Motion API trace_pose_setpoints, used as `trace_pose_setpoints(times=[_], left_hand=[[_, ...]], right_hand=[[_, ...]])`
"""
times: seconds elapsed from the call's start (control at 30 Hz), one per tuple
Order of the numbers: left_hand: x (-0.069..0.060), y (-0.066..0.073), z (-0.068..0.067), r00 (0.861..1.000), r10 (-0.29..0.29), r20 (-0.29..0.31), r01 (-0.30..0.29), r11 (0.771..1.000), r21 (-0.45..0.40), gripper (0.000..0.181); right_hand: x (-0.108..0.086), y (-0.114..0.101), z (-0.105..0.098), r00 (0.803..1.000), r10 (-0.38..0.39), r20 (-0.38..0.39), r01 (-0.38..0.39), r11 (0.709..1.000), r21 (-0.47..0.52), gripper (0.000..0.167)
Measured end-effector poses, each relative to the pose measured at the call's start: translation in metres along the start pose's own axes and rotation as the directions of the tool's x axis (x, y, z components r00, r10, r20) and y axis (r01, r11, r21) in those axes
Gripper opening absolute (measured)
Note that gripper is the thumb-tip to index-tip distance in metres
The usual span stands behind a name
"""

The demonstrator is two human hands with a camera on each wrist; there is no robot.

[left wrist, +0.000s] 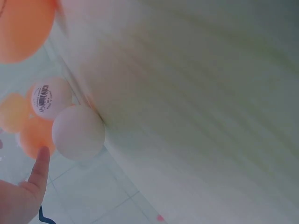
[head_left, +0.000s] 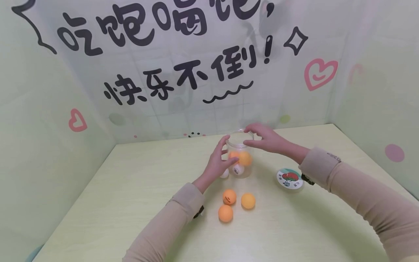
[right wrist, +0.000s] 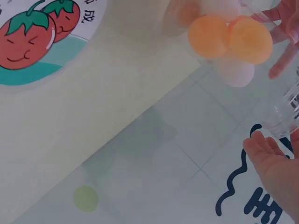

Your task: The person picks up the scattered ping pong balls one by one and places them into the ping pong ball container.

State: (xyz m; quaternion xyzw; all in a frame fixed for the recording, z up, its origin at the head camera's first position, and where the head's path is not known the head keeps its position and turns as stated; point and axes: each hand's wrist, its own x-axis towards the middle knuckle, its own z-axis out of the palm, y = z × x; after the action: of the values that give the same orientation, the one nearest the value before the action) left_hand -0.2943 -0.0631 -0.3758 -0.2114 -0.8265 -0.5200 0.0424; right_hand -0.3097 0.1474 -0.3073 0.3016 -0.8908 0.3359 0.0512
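Note:
A clear jar [head_left: 240,145] stands toward the back of the table, with several orange and white balls inside. Beside its left wall is my left hand [head_left: 216,163], fingers spread and thumb across the front; firm contact cannot be told. My right hand [head_left: 266,140] is at the rim's right side, its fingers extended and apart. The right wrist view shows its fingertips by the clear rim [right wrist: 280,119]. A white ball [left wrist: 78,133] lies against the jar's outside, below my left hand in the head view. Through the jar wall, orange balls [right wrist: 209,36] show.
Two orange balls [head_left: 226,213] [head_left: 229,197] and a yellow-orange ball [head_left: 248,201] lie on the table in front of the jar. A round lid [head_left: 290,178] with a tomato picture lies to the right. A printed cloth [head_left: 183,116] hangs behind the table's back edge.

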Motion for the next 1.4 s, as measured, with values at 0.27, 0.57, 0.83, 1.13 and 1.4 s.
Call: trace_pose_setpoints(times=[0.27, 0.57, 0.83, 1.13, 1.4], left_hand=[[0.000, 0.001, 0.000, 1.000, -0.008, 0.002, 0.008, 1.000, -0.002, 0.076], [0.000, 0.001, 0.000, 1.000, 0.001, 0.003, -0.001, 1.000, 0.000, 0.076], [-0.001, 0.002, 0.000, 1.000, -0.010, 0.001, 0.010, 1.000, 0.007, 0.076], [-0.001, 0.002, -0.002, 1.000, -0.005, 0.010, 0.005, 1.000, 0.011, 0.076], [0.000, 0.010, -0.012, 0.999, -0.026, 0.024, 0.026, 1.000, 0.009, 0.075]], right_hand=[[-0.003, 0.022, 0.018, 0.994, 0.079, 0.076, -0.101, 0.925, 0.366, 0.047], [-0.003, 0.040, 0.041, 0.998, -0.050, 0.025, 0.027, 0.821, 0.571, 0.052], [-0.002, 0.045, 0.044, 0.995, -0.100, 0.019, 0.077, 0.857, 0.510, 0.062], [-0.002, 0.044, 0.045, 0.995, -0.098, 0.035, 0.071, 0.887, 0.457, 0.070], [-0.002, 0.045, 0.049, 0.994, -0.107, -0.002, 0.097, 0.894, 0.437, 0.072]])
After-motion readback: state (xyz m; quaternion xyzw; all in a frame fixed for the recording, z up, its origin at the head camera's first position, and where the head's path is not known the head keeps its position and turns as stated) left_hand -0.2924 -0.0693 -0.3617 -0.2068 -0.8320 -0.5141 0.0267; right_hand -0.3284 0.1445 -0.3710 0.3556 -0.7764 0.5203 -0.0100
